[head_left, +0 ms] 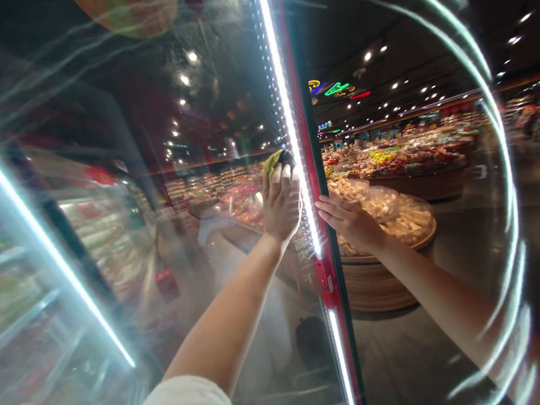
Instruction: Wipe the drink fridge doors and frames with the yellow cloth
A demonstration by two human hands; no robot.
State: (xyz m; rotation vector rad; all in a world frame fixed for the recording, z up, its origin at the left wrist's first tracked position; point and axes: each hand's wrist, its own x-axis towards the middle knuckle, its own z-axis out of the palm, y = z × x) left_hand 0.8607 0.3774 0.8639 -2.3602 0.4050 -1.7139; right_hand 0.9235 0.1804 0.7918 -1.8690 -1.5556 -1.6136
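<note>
My left hand (280,201) is pressed to the inside of a glass door (259,321), with a yellow-green cloth (272,162) with a dark part under its fingers. A bright light strip (282,97) runs down the door beside that hand. My right hand (350,219) is on the other side of the strip, its fingers stretched out and their tips at the red and black door edge (324,229). Its thumb is not clearly visible. A red fitting (327,284) sits on the edge below both hands.
Lit fridge shelves (14,309) with blurred goods stand at the left. Beyond the door is a round wooden display (380,277) heaped with packaged goods. Farther back is another produce stand (408,180). Curved light streaks cross the right side.
</note>
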